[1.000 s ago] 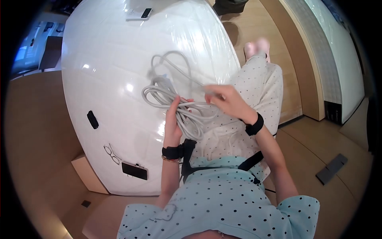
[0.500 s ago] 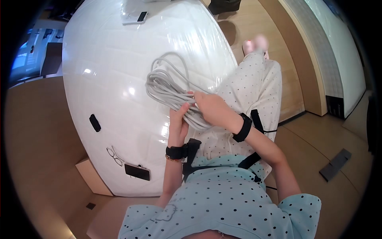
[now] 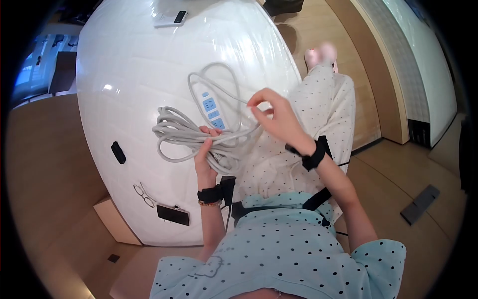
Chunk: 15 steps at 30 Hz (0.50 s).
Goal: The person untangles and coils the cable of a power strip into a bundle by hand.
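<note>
My left hand [image 3: 204, 159] is closed around a bundle of grey extension cable [image 3: 174, 127], its loops fanning out to the left over the plastic-covered mattress. My right hand [image 3: 276, 112], raised to the right of the bundle, pinches a single strand of that cable between thumb and fingertips. Between the hands, a power strip [image 3: 211, 107] with pale blue socket faces lies on the mattress, partly ringed by a loose loop of cable. What looks like the plug end [image 3: 219, 162] hangs beside my left palm.
The white mattress [image 3: 129, 65] carries a black phone [image 3: 173, 215], glasses [image 3: 144, 195], a small black object [image 3: 118, 152] and a white device [image 3: 170, 19] at its far end. My outstretched legs [image 3: 318, 109] lie along its right side. A grey flat piece [image 3: 420, 205] rests on the floor.
My left hand has shifted slightly left with the bundle, and its coils have spread. My right hand has moved up and right, drawing a strand away. The power strip has come into view.
</note>
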{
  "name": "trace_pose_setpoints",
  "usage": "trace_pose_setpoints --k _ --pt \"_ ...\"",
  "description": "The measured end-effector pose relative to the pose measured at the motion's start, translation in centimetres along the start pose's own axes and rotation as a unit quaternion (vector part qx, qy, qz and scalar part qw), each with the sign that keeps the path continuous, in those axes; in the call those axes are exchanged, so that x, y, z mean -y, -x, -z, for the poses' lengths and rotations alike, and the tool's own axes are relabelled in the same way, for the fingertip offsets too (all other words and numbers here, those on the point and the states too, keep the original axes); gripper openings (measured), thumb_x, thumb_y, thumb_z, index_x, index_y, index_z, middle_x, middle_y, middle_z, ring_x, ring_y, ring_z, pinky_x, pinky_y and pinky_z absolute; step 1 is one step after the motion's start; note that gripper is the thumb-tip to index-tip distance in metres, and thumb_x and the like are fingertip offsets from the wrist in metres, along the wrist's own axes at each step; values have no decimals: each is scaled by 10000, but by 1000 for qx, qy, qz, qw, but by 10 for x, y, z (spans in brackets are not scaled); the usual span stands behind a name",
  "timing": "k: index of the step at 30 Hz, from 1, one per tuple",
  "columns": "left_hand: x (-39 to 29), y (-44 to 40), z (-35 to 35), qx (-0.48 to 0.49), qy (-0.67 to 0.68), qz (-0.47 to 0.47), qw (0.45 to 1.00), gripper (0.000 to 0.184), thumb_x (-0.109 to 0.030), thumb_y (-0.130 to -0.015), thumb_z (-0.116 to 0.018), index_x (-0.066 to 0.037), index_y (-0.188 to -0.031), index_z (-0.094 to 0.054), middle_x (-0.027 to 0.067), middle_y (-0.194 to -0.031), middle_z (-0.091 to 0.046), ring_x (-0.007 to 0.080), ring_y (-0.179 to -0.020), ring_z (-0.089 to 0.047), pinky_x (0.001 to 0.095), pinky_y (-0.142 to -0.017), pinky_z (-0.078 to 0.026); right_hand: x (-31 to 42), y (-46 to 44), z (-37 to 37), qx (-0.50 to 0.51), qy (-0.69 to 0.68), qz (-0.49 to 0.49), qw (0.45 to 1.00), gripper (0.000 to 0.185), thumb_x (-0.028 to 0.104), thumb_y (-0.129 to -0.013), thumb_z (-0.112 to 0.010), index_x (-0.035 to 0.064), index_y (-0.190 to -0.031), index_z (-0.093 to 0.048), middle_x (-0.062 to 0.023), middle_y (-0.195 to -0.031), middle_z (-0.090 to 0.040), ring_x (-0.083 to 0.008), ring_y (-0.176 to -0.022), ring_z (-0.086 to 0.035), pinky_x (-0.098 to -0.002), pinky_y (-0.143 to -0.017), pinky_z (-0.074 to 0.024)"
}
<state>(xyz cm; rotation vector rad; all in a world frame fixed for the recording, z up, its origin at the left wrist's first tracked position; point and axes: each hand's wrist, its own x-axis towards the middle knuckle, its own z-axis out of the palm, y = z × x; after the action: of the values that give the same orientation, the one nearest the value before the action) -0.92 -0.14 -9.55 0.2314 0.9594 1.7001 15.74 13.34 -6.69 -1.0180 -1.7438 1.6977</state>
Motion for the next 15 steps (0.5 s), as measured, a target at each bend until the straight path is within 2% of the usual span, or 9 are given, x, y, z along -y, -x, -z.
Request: trace_pose_setpoints --k 1,4,5,7,8,10,14,15 --pt "1 2 9 6 5 8 1000 283 -131 -761 -619 -58 -956 -428 52 -840 -462 233 -966 -463 384 -978 -313 -6 -9 2 -23 16 -16 999 275 159 -816 -580 -32 -1011 -555 -166 -989 -581 -325 -919 -579 -399 -762 -484" --pt "1 10 21 46 11 11 999 341 -189 -723 -661 -63 -934 -424 55 -826 -463 228 -963 -466 387 -965 -320 -52 -32 -10 -20 206 59 977 350 225 -796 -650 -34 -1018 -571 -136 -984 -607 -246 -889 -598 -345 -723 -498" --pt "1 12 24 53 -9 12 998 385 -226 -692 -685 -65 -928 -427 63 -815 -471 231 -979 -470 390 -983 -306 -57 -40 -12 30 203 20 979 393 260 -775 -669 -35 -1012 -563 -149 -970 -607 -257 -884 -602 -348 -723 -497" --pt "2 15 27 86 -21 13 996 379 -183 -696 -691 -47 -950 -445 83 -835 -512 257 -998 -482 400 -970 -327 -46 -57 -27 130 195 -58 970 483 330 -733 -707 -39 -1000 -548 -175 -942 -609 -280 -874 -611 -352 -721 -496" --pt "2 17 28 102 -27 14 994 377 -161 -698 -693 -37 -961 -454 93 -845 -533 269 -1008 -488 404 -964 -337 -44 -60 -40 124 235 -44 963 504 348 -717 -717 -38 -988 -539 -179 -916 -612 -293 -859 -617 -359 -710 -496" --pt "3 21 21 75 -28 34 996 361 -138 -700 -686 -31 -959 -459 109 -875 -555 271 -1000 -508 404 -956 -354 -41 -63 -68 110 313 -13 943 547 384 -687 -736 -36 -964 -522 -188 -863 -618 -320 -831 -627 -372 -687 -498" --pt "2 28 22 -6 -71 81 994 339 -81 -708 -675 -20 -975 -476 132 -929 -587 255 -958 -548 382 -919 -400 -41 -60 -92 175 401 -52 898 507 366 -679 -735 -27 -896 -500 -171 -759 -620 -348 -722 -629 -387 -636 -498" --pt "2 28 23 1 -101 82 992 352 -91 -709 -677 -22 -987 -471 126 -922 -580 246 -956 -542 373 -909 -405 -47 -58 -98 177 415 -49 891 485 350 -678 -732 -24 -876 -496 -167 -739 -620 -347 -701 -627 -391 -627 -497"
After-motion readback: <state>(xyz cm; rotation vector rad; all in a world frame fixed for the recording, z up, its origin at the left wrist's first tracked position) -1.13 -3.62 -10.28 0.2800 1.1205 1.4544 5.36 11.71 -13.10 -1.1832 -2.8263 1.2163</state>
